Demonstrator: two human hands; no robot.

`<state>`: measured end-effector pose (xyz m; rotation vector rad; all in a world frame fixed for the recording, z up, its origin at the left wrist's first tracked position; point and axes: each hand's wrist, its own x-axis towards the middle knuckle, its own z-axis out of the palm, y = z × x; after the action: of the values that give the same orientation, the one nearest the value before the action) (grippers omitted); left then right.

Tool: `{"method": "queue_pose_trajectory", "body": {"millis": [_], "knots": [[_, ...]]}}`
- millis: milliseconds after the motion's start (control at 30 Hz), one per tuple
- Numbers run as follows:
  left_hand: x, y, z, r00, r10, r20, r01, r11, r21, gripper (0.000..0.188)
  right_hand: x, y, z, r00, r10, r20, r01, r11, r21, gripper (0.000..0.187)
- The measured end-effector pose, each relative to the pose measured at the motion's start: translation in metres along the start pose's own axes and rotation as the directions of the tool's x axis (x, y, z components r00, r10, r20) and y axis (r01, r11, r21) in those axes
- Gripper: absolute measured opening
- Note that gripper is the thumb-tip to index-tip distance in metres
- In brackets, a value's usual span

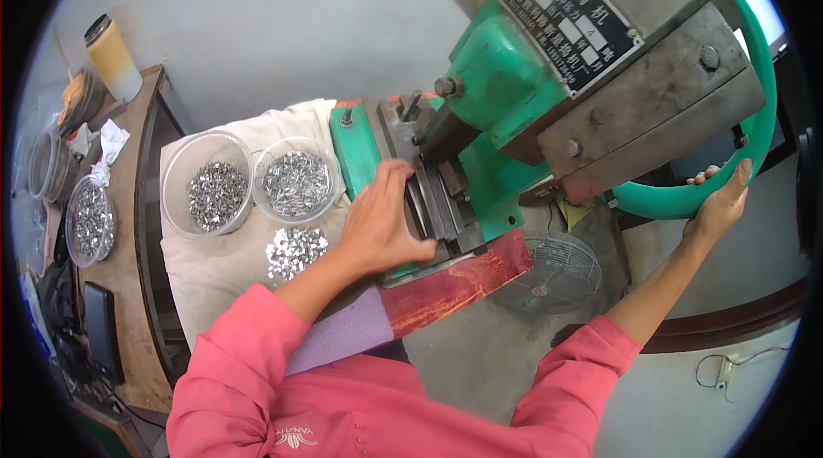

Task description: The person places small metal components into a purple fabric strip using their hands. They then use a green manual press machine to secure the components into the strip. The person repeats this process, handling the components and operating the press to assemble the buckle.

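Note:
A hand press with a green body (506, 68) stands in front of me. My left hand (381, 214) lies against the left side of its metal die (441, 205), thumb near the front end and fingertips toward the back. Thumb and fingers are spread apart, and any small part under them is hidden. My right hand (718, 205) is wrapped around the rim of the green handwheel (660, 201) at the right. Left of the die, shiny small metal pieces (296, 252) lie in a loose heap beside my left forearm.
Two clear plastic tubs, one of small metal parts (216, 197) and one of slender metal parts (297, 185), stand on the pale cloth (190, 265). A wooden desk (129, 287) at left carries another tub (90, 222) and a yellow bottle (113, 59). A fan (553, 274) stands on the floor.

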<state>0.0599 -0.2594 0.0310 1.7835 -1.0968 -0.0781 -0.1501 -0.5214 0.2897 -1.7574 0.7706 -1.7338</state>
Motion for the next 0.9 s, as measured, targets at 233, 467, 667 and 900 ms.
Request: {"method": "queue_pose_trajectory", "body": {"millis": [233,467,667,900], "knots": [[-0.017,0.012,-0.004,0.999,-0.032,0.024,0.032,0.999,-0.018,0.091,-0.014,0.013,0.009,0.998,0.002,-0.056,0.001,0.998,0.063,0.054],[-0.018,0.003,0.001,0.999,0.016,0.047,-0.011,0.994,-0.109,0.099,-0.043,0.045,0.008,0.982,-0.065,-0.179,0.071,0.997,0.026,0.054],[-0.013,-0.005,-0.007,0.995,0.012,0.098,0.008,0.98,-0.201,0.119,-0.207,0.099,0.036,0.962,-0.26,0.086,0.273,0.888,-0.37,0.033],[-0.005,-0.001,-0.009,0.984,-0.017,0.178,0.043,0.989,-0.142,0.12,-0.259,0.093,0.086,0.782,0.053,0.621,0.195,0.926,-0.324,0.034]]}}
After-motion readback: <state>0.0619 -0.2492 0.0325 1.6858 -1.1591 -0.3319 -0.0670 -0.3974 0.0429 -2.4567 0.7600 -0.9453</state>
